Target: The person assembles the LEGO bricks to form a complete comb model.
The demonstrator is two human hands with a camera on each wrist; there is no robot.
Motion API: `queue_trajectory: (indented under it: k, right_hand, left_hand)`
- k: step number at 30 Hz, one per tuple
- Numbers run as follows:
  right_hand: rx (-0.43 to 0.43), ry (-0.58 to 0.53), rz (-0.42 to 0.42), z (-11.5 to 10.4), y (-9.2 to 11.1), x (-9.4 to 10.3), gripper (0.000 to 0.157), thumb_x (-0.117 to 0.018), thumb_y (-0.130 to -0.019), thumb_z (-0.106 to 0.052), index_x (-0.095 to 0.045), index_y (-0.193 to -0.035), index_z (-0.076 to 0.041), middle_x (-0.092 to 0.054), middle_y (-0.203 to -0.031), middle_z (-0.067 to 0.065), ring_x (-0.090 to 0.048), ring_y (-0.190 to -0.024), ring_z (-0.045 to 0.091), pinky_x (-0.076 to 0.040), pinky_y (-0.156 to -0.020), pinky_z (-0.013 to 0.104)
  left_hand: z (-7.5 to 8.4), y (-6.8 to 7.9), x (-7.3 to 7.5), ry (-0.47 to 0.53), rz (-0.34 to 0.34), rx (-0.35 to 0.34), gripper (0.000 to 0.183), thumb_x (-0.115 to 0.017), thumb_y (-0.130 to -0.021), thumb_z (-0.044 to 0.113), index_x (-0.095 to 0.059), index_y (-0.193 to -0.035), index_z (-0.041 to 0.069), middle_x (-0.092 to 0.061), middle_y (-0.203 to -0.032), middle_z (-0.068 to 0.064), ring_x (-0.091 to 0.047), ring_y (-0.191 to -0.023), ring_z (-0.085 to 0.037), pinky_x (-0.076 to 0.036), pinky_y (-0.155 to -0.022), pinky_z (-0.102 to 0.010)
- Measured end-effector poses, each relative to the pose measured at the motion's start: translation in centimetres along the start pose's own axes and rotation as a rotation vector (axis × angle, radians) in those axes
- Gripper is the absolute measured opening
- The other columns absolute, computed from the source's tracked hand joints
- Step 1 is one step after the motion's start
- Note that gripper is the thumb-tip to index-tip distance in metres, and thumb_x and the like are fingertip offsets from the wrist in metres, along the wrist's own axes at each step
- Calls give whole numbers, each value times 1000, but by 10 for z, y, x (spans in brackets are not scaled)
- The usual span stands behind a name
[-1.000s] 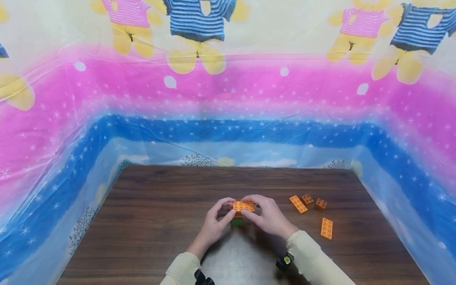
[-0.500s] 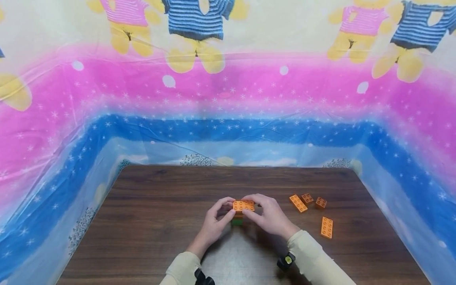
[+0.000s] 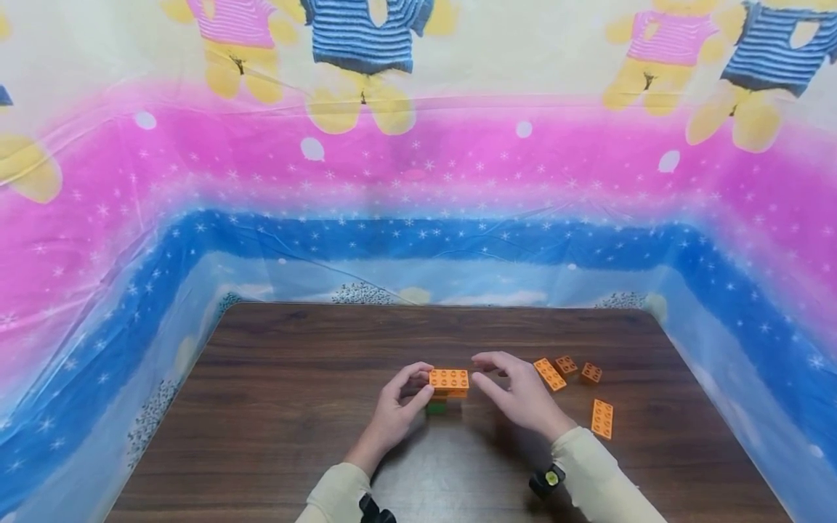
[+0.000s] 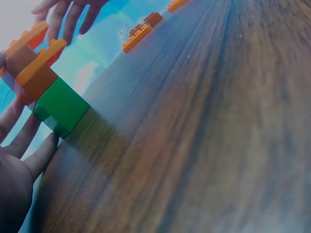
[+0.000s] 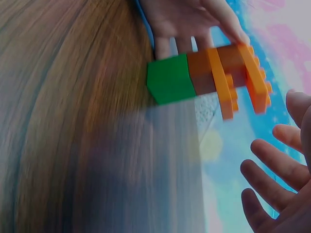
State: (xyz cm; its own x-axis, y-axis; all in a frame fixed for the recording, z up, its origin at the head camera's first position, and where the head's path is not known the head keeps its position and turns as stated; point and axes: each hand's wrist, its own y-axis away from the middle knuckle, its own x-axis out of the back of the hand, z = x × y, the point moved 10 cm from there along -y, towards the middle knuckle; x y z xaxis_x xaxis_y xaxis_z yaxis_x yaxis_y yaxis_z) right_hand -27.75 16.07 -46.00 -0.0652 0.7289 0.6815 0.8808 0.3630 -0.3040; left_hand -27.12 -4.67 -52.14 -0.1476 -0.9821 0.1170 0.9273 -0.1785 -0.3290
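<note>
A tower of toy building bricks stands upright on the table. At its base is a green brick (image 5: 170, 80); above come a brown brick (image 5: 201, 73), a flat orange brick (image 5: 222, 85), another brown brick (image 5: 232, 63) and a flat orange brick on top (image 3: 449, 378). Both orange pieces jut out to the right. My left hand (image 3: 391, 414) pinches the tower's upper left side with thumb and index finger, its other fingers beside the lower bricks. To the right, my right hand (image 3: 523, 396) is apart from the tower, fingers spread and holding nothing.
Right of my right hand lie a flat orange brick (image 3: 550, 374) and two small brown bricks (image 3: 566, 365). Nearer the front is another flat orange brick (image 3: 602, 419). A printed cloth (image 3: 418, 240) hangs along the far and side edges of the dark wooden table (image 3: 294, 349).
My right hand has let go of the top orange brick and moved away to the right. The left hand and the tower have stayed in place.
</note>
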Motion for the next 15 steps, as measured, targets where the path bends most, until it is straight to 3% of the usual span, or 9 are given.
queue_trajectory:
  k: [15]
  right_hand:
    - [-90,148,125,52,29,50,40,-74,-100,-35,-69,-135,-16,-71,-130,3,-67,-118,25,-55,-96,56]
  left_hand:
    - [0,0,1,2,4,-5,32,-68,-103,15,-66,-134,18,-69,-120,-6,-68,-113,-24,-55,-96,-37]
